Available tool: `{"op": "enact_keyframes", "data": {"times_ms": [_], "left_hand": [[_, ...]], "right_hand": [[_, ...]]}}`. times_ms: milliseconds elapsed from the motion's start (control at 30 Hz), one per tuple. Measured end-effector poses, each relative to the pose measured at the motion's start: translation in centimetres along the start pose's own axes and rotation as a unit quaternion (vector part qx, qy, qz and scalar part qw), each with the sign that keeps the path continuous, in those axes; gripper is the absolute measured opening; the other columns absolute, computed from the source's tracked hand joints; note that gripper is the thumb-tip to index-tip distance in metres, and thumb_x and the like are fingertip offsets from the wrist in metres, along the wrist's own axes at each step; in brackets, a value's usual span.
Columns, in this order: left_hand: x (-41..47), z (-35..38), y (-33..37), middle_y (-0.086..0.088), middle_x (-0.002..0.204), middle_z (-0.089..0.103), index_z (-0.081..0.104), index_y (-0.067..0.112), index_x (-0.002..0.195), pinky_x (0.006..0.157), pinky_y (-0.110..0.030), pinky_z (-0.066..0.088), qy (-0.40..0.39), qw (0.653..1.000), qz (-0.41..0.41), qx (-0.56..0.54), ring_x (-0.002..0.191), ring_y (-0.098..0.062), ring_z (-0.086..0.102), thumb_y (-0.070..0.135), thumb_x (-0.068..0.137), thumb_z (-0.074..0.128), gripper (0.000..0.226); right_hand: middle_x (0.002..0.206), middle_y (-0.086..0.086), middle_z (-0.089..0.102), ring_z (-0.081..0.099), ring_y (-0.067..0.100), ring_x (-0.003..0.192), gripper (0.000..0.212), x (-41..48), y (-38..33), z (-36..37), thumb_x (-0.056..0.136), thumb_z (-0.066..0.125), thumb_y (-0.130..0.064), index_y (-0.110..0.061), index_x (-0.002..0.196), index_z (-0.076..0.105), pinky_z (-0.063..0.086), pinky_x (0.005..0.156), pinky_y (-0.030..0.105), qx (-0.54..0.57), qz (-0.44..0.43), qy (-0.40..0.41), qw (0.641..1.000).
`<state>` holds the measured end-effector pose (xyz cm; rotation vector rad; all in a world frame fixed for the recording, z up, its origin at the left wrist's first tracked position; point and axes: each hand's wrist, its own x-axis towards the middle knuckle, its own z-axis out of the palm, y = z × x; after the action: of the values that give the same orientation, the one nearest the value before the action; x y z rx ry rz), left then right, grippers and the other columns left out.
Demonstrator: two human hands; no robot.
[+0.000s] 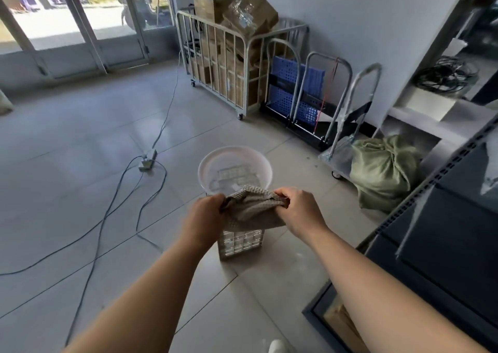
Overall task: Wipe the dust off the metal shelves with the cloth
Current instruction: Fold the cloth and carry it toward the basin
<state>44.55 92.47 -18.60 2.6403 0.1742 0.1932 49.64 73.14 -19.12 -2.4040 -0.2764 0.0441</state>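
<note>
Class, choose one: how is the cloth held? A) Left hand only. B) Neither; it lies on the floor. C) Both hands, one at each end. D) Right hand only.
C: the left hand and the right hand each grip an end of the cloth, in front of the white basket.

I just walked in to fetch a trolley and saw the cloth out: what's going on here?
A person holds a beige cloth in both hands, the left hand at one end and the right hand at the other, with it bunched between them above a white basket on the tiled floor. The metal shelves stand off to the right. The cloth touches none of them, so no wiping is under way.
</note>
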Motion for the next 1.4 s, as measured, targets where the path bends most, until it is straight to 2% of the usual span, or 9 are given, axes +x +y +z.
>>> {"op": "enact_keyframes", "data": {"times_ms": [267, 533, 667, 767, 967, 1167, 1267, 1400], "left_hand": [[9.4, 2.0, -1.9, -0.018, 0.086, 0.066, 0.060, 0.005, 0.081, 0.059, -0.028, 0.029, -0.007, 0.999, -0.047, -0.018, 0.081, -0.036, 0.059, 0.008, 0.082, 0.056, 0.005], [17.5, 4.1, -5.2, -0.021, 0.087, 0.065, 0.061, 0.005, 0.084, 0.058, -0.031, 0.033, -0.026, 0.994, -0.103, -0.009, 0.079, -0.039, 0.058, 0.008, 0.082, 0.054, 0.008], [21.5, 5.5, -7.7, -0.021, 0.085, 0.064, 0.061, 0.003, 0.084, 0.059, -0.029, 0.031, -0.052, 0.991, -0.124, -0.021, 0.075, -0.037, 0.056, 0.007, 0.082, 0.053, 0.008], [24.5, 6.9, -9.7, -0.016, 0.083, 0.063, 0.057, 0.008, 0.080, 0.059, -0.029, 0.031, -0.075, 0.987, -0.143, -0.022, 0.067, -0.031, 0.049, 0.010, 0.084, 0.053, 0.006], [29.6, 11.5, -13.8, -0.012, 0.079, 0.060, 0.045, 0.015, 0.074, 0.058, -0.032, 0.036, -0.149, 0.975, -0.166, -0.012, 0.071, -0.031, 0.052, 0.013, 0.084, 0.050, 0.011], [34.1, 16.8, -16.0, 0.003, 0.064, 0.042, 0.046, 0.015, 0.075, 0.058, -0.030, 0.031, -0.173, 0.967, -0.187, 0.009, 0.067, -0.024, 0.042, 0.011, 0.085, 0.047, 0.010], [35.9, 19.8, -17.2, 0.000, 0.068, 0.047, 0.047, 0.013, 0.073, 0.058, -0.031, 0.030, -0.175, 0.962, -0.210, -0.003, 0.069, -0.024, 0.044, 0.009, 0.085, 0.046, 0.013], [37.0, 23.6, -18.6, -0.004, 0.078, 0.056, 0.051, 0.016, 0.078, 0.061, -0.032, 0.035, -0.205, 0.947, -0.246, 0.003, 0.078, -0.028, 0.054, 0.012, 0.088, 0.044, 0.013]], "right_hand": [[0.093, 0.004, 0.073, 0.065, 0.024, 0.088, 0.026, 10.7, 0.9, 2.0, 0.077, 0.060, -0.012, -0.021, 0.099, 0.071, 0.048, 0.072, 0.027, -0.002, -0.006, -0.038, 0.999], [0.101, 0.006, 0.070, 0.063, 0.025, 0.094, 0.029, 20.6, 1.7, 5.7, 0.078, 0.056, -0.011, -0.020, 0.103, 0.068, 0.048, 0.076, 0.027, -0.028, -0.010, -0.104, 0.994], [0.101, 0.005, 0.069, 0.062, 0.024, 0.093, 0.027, 25.1, 2.0, 8.3, 0.080, 0.055, -0.013, -0.020, 0.103, 0.068, 0.046, 0.072, 0.026, -0.050, -0.005, -0.136, 0.989], [0.102, 0.004, 0.068, 0.061, 0.024, 0.092, 0.026, 28.2, 2.5, 10.5, 0.081, 0.055, -0.015, -0.020, 0.104, 0.067, 0.041, 0.068, 0.023, -0.077, -0.002, -0.152, 0.985], [0.106, 0.005, 0.064, 0.060, 0.026, 0.093, 0.026, 33.8, 4.8, 15.1, 0.082, 0.052, -0.016, -0.020, 0.105, 0.064, 0.042, 0.069, 0.027, -0.118, 0.023, -0.193, 0.974], [0.106, 0.006, 0.063, 0.059, 0.029, 0.091, 0.025, 38.4, 8.7, 19.2, 0.082, 0.049, -0.014, -0.019, 0.104, 0.061, 0.043, 0.067, 0.030, -0.154, 0.052, -0.238, 0.958], [0.106, 0.007, 0.061, 0.059, 0.030, 0.090, 0.025, 40.5, 10.9, 21.5, 0.083, 0.047, -0.011, -0.019, 0.103, 0.060, 0.039, 0.064, 0.029, -0.167, 0.056, -0.259, 0.950], [0.112, 0.009, 0.058, 0.057, 0.032, 0.098, 0.027, 42.3, 13.5, 24.5, 0.084, 0.045, -0.012, -0.019, 0.107, 0.059, 0.041, 0.070, 0.031, -0.172, 0.060, -0.303, 0.936]]}}
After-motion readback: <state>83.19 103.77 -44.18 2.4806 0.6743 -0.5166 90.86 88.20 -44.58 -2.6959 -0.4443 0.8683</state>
